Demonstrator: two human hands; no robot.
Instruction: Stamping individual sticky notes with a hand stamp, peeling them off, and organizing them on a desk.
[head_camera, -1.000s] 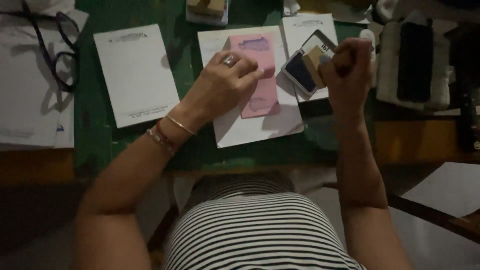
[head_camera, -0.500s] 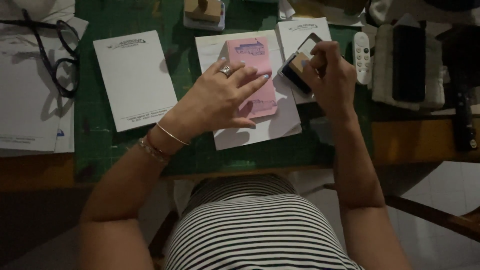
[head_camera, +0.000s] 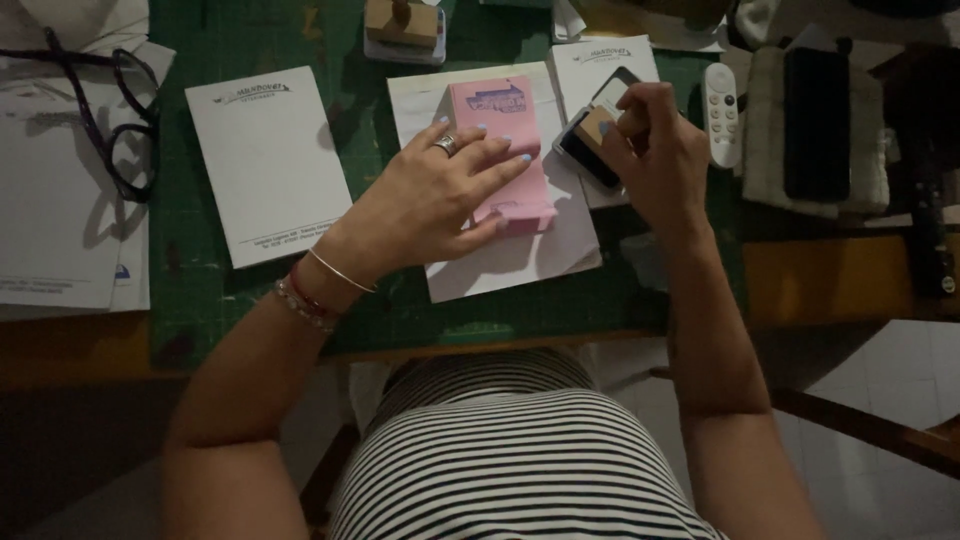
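Observation:
My left hand (head_camera: 435, 205) lies flat, fingers spread, on a pink notepad (head_camera: 497, 130) that rests on a white sheet (head_camera: 520, 255) on the green cutting mat (head_camera: 200, 310). My right hand (head_camera: 655, 155) grips a small wooden stamp (head_camera: 598, 125) and presses it onto a dark ink pad (head_camera: 585, 155) just right of the pink pad. Most of the stamp is hidden under my fingers.
A white notepad (head_camera: 270, 160) lies at the left of the mat and another (head_camera: 600, 62) behind the ink pad. A wooden stamp block (head_camera: 403, 25) sits at the back. A white remote (head_camera: 722, 112), a dark phone (head_camera: 815, 120), eyeglasses (head_camera: 115, 110) and paper stacks (head_camera: 55, 210) surround the mat.
My right hand has come down from a raised position to the ink pad with the stamp. My left hand stayed on the pink notepad.

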